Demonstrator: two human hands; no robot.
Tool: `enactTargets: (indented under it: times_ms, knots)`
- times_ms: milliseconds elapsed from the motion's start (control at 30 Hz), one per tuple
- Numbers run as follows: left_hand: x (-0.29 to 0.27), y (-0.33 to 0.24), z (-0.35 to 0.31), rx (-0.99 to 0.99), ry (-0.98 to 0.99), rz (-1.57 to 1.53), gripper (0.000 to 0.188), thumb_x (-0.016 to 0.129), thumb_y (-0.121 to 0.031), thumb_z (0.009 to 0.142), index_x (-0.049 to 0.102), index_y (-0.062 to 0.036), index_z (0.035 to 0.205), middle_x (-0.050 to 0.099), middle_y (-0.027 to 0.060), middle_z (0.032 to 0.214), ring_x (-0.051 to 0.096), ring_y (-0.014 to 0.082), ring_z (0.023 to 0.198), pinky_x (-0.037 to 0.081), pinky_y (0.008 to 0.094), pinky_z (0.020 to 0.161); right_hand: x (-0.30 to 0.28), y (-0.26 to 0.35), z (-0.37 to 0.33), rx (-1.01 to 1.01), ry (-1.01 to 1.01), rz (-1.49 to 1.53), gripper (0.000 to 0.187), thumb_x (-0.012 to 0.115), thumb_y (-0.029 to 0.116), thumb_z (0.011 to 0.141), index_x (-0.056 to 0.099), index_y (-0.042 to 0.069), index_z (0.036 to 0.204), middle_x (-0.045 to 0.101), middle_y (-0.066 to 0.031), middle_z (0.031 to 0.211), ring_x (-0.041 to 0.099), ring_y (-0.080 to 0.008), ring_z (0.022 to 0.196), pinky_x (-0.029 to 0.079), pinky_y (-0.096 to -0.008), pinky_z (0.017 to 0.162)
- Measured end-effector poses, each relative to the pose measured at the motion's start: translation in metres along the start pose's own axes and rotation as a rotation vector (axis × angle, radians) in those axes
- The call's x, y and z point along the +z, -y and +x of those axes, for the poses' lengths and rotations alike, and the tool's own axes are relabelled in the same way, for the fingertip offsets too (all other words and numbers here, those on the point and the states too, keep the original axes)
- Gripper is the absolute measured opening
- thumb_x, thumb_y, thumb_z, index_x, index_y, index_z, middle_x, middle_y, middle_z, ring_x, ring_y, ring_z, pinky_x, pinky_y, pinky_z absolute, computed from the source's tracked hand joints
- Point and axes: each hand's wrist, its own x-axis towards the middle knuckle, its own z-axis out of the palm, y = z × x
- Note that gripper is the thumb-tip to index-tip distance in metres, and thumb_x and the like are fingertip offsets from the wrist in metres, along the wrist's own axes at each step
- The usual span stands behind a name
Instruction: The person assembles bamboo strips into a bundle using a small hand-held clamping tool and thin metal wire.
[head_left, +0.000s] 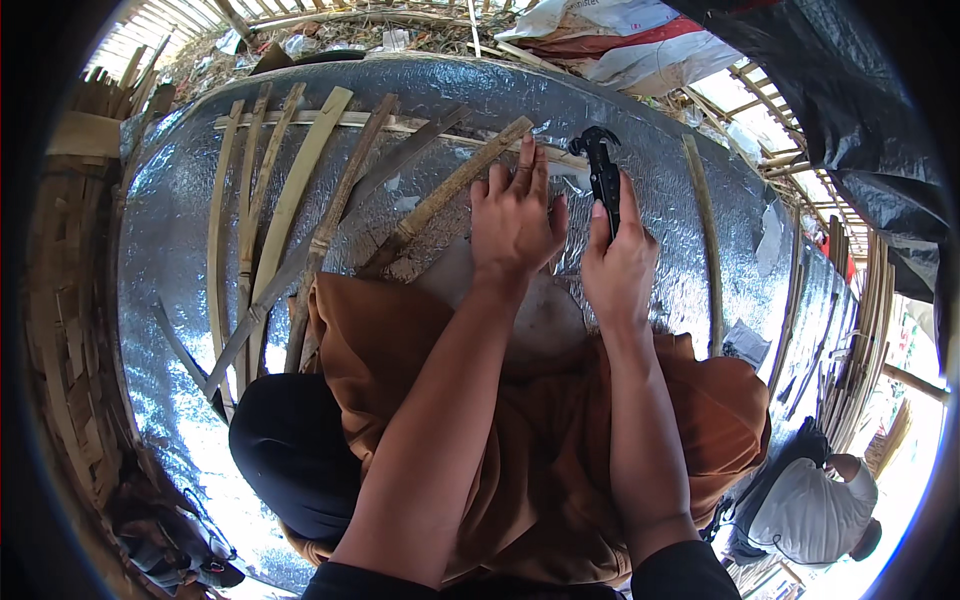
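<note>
My left hand [515, 228] lies palm down with its index and middle fingers stretched out. Their tips touch the upper end of a slanting bamboo strip [440, 198], while the other fingers bend and the thumb stands apart. In my right hand [622, 268] is a small black claw hammer [602, 178], its head pointing up and away from me. The hammer is just right of my left hand, apart from the strip. A long bamboo crosspiece [365, 119] runs sideways beneath several upright strips and passes behind my left fingers.
Silvery foil sheeting [700, 290] covers the ground. Several bamboo strips [305, 190] lie to the left, and a single strip [706, 240] lies to the right. Brown cloth [560, 440] covers my lap. Another person [815, 510] is at the lower right. Black plastic sheeting [850, 100] hangs at the upper right.
</note>
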Motion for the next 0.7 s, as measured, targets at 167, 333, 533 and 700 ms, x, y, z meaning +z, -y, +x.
enactTargets:
  times_ms: [167,333,533,700]
  knots:
    - [0.000,0.001,0.001,-0.004,0.002,-0.006,0.065,0.070,-0.035,0.086,0.060,-0.0055,0.142,0.057,0.0069,0.152,0.063,0.0313,0.106,0.050,0.0461,0.089,-0.001,0.001,-0.001,-0.022,0.010,-0.022,0.049,0.059,0.010,0.100,0.048,-0.005,0.145,0.070,-0.0333,0.094,0.070,-0.0504,0.081,0.055,-0.0564,0.067]
    - [0.000,0.001,0.000,0.008,0.007,0.027,0.065,0.069,-0.036,0.086,0.060,-0.0055,0.142,0.056,0.0064,0.153,0.062,0.0303,0.105,0.050,0.0458,0.088,-0.008,0.013,0.002,-0.113,-0.179,0.053,0.051,0.058,0.010,0.101,0.044,-0.004,0.148,0.070,-0.0326,0.105,0.070,-0.0511,0.089,0.057,-0.0543,0.070]
    - [0.003,0.000,-0.003,0.009,-0.016,0.022,0.065,0.068,-0.038,0.087,0.060,-0.0059,0.143,0.055,0.0057,0.154,0.062,0.0293,0.106,0.050,0.0451,0.087,0.005,0.000,-0.008,-0.102,-0.126,-0.002,0.057,0.056,0.009,0.101,0.037,-0.003,0.154,0.068,-0.0349,0.113,0.070,-0.0511,0.089,0.056,-0.0537,0.068]
    - [0.000,0.000,-0.001,0.007,0.016,0.034,0.064,0.069,-0.038,0.087,0.061,-0.0050,0.142,0.058,0.0058,0.151,0.063,0.0296,0.103,0.050,0.0438,0.085,-0.019,0.015,0.002,-0.042,-0.218,0.173,0.058,0.057,0.008,0.102,0.037,-0.003,0.155,0.070,-0.0326,0.110,0.072,-0.0466,0.085,0.056,-0.0490,0.067]
